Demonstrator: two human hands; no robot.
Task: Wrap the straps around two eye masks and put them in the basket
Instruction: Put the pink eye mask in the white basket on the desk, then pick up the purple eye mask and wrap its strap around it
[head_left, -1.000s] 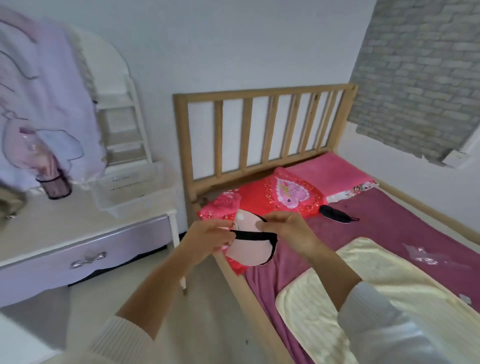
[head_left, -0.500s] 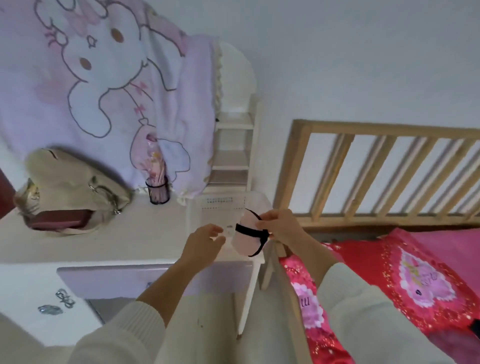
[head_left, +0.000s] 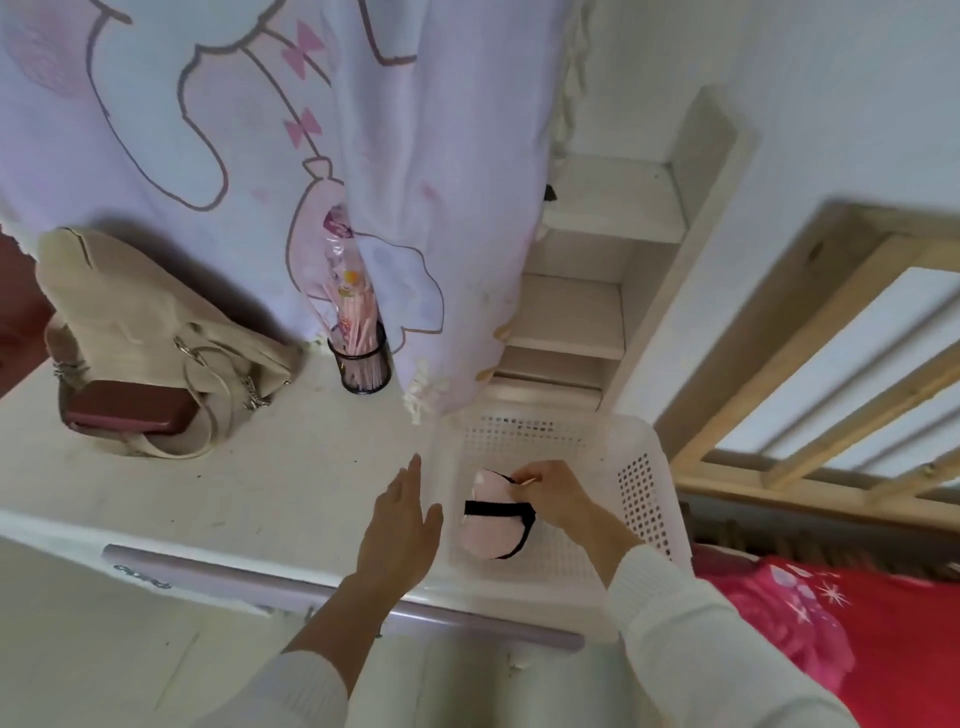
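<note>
The right hand (head_left: 553, 493) reached down inside the basket (head_left: 641, 499), its thumb and fingers pinched on the upper edge of the pink eye mask (head_left: 491, 530). Whether the mask already rested on the basket floor could not be told. The left hand (head_left: 400, 525) hovered flat and spread just outside the basket's left wall, palm down, fingers straight and close together, holding nothing. The mask was folded into a rounded, soft-looking pad of pale pink cloth, edged in black along its lower curve, with the black strap (head_left: 498, 508) wound across its middle as a single band. The basket was white plastic, rectangular, with rounded corners and rows of small holes in its walls and floor. It stood at the right end of a white desk (head_left: 208, 483), beside a wooden bed rail (head_left: 810, 395). Both sleeves were cream knit.
</note>
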